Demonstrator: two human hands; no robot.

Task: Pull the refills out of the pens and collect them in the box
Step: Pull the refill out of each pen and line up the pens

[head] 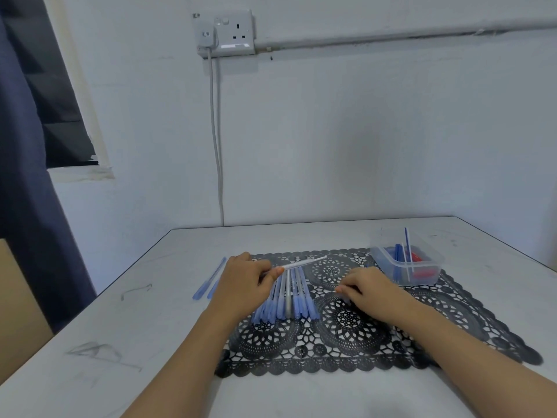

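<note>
Head-worn view — forward, downward, close

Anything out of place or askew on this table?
Two pens lie off the mat, left of the pile. In the box, some refills stand on end, poking above the rim rather than lying flat.

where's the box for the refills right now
Head view: the clear box sits on the right, on the far right corner of the black lace mat, just beyond the right hand.

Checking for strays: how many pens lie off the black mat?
2: one pen left of the mat; a second pen beside it, partly behind the left hand. Others may be hidden.
</note>
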